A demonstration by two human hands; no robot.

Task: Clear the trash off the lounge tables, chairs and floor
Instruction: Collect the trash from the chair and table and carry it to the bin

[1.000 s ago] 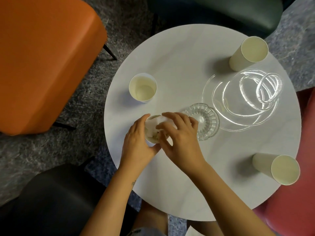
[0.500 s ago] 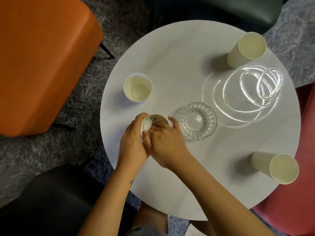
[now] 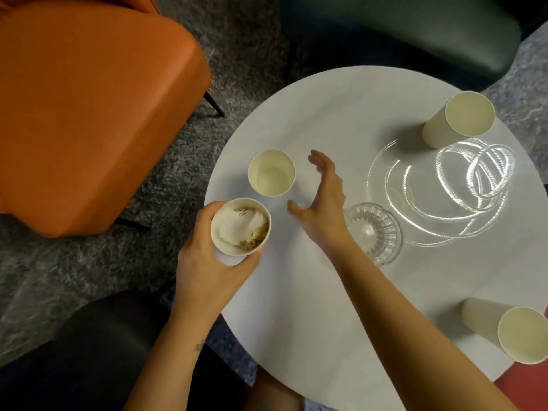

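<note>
Trash, a crumpled napkin (image 3: 234, 229) with some scraps, now sits packed inside the paper cup (image 3: 258, 204) at the left edge of the tabletop (image 3: 311, 307). A moment ago both hands were busy at this cup. Now only the left hand (image 3: 204, 262) holds it, its grip curled round the cup wall. The right hand (image 3: 323, 209) has left it and hangs over the tabletop with its grip spread, holding nothing, just beside the empty cup (image 3: 271, 173). I think the stuffing is finished and this cup comes next. The far cup (image 3: 456, 120) and the near cup (image 3: 516, 330) stand well apart on the right, not yet cleared.
</note>
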